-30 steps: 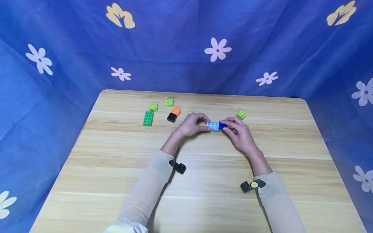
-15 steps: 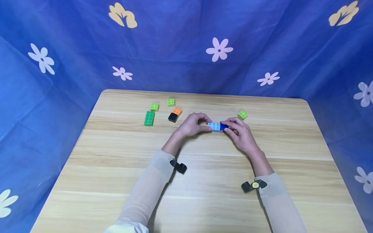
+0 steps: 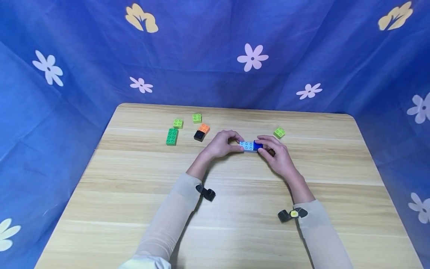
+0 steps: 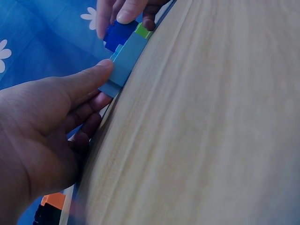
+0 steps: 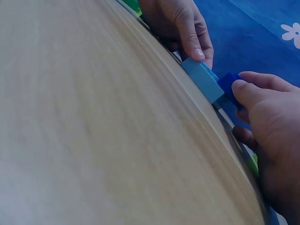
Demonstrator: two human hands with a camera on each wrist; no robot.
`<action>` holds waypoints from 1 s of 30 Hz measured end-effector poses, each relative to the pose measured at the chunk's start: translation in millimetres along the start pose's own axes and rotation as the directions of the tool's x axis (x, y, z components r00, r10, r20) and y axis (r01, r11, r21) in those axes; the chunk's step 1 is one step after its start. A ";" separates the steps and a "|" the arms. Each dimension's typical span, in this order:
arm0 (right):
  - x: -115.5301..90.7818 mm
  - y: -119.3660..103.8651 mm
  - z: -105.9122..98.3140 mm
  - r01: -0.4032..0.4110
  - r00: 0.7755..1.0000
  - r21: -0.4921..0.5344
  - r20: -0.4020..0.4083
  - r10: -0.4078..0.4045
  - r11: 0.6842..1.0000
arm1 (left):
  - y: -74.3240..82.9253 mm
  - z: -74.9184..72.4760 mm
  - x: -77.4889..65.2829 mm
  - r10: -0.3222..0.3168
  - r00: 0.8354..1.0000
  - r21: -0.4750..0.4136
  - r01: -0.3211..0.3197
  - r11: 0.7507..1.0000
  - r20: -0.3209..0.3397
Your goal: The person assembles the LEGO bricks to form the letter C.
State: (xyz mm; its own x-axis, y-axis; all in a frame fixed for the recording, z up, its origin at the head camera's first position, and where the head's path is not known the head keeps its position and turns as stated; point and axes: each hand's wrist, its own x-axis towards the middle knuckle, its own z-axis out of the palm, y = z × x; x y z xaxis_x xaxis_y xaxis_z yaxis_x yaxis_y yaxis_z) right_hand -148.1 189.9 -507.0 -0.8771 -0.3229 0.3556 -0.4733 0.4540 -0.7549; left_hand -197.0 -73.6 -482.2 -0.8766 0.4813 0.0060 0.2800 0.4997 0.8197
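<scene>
A light blue building brick [image 3: 246, 146] with studs on top lies at the middle of the far half of the table. My left hand [image 3: 221, 144] pinches its left end between thumb and fingers. Over its right end sits a smaller dark blue brick [image 3: 258, 145], which my right hand [image 3: 277, 155] pinches between thumb and fingers. The right wrist view shows this dark blue brick [image 5: 228, 86] against the top of the light blue brick [image 5: 202, 80], slightly tilted. Whether the two are pressed fully together I cannot tell.
Left of the hands lie a green brick [image 3: 172, 136], two lime bricks [image 3: 178, 123], an orange brick [image 3: 204, 128] and a black brick [image 3: 199, 135] touching the orange one. Another lime brick [image 3: 279, 132] lies just beyond the right hand. A blue flowered curtain [image 3: 201, 56] hangs behind the table [image 3: 235, 220].
The head view has shifted slightly. Both hands keep their grip on the light blue and dark blue bricks, with hardly any visible movement.
</scene>
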 end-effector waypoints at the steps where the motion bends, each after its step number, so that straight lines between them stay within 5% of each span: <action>1: -0.2 0.9 0.3 -0.001 1.000 0.006 0.002 0.001 1.000 | 0.2 -0.4 -0.3 0.000 1.000 -0.001 0.000 1.000 0.004; 6: -1.1 3.1 1.0 -0.001 1.000 0.020 -0.001 0.001 1.000 | 1.1 -13.9 -5.6 0.024 0.999 -0.034 -0.023 0.999 0.036; 11: -0.7 3.2 1.5 0.014 1.000 0.015 -0.010 -0.014 1.000 | 1.0 -56.8 -20.0 0.035 0.999 -0.016 -0.035 0.999 -0.014; 19: -2.3 0.8 -0.4 0.010 1.000 0.015 -0.014 -0.010 1.000 | -23.1 -119.1 -52.9 -0.123 0.974 0.025 0.130 0.991 -0.189; 25: -2.7 0.8 -0.1 -0.005 1.000 0.008 -0.014 0.005 1.000 | -33.6 -132.8 -65.6 -0.231 0.965 0.031 0.237 0.971 -0.127; 30: -2.0 0.6 1.1 0.002 1.000 0.019 -0.022 -0.002 1.000 | -30.8 -133.1 -68.0 -0.259 0.963 0.028 0.262 0.965 -0.079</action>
State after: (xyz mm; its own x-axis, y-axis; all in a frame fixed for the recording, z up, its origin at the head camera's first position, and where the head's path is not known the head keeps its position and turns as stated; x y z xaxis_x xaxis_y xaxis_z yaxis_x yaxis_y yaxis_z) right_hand -146.5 189.9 -508.7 -0.8779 -0.3051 0.3691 -0.4735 0.4377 -0.7643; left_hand -198.1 -217.6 -431.7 -0.9472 0.2768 -0.1617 0.0512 0.6285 0.7761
